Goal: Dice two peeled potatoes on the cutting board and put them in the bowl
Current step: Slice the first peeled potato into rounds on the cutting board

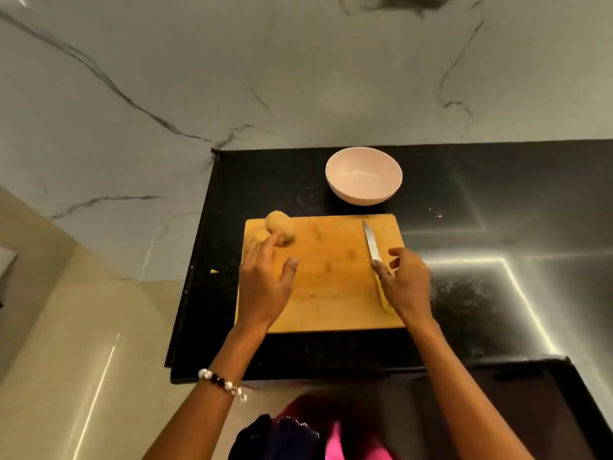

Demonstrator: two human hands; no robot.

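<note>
Two peeled potatoes lie at the far left corner of the wooden cutting board (331, 287): one whole potato (280, 225), and a second potato (255, 237) partly hidden behind my left hand (265, 280). That hand is spread open, its fingertips touching the potatoes. A knife (372, 244) with a yellow handle lies along the board's right side, blade pointing away. My right hand (403, 280) hovers over the handle, fingers loosely spread, index finger on it. An empty pale bowl (364, 175) stands beyond the board.
The board lies on a black countertop (481, 293), whose left edge drops to a beige floor. A marble wall rises behind. A small yellow scrap (214, 271) lies near the counter's left edge.
</note>
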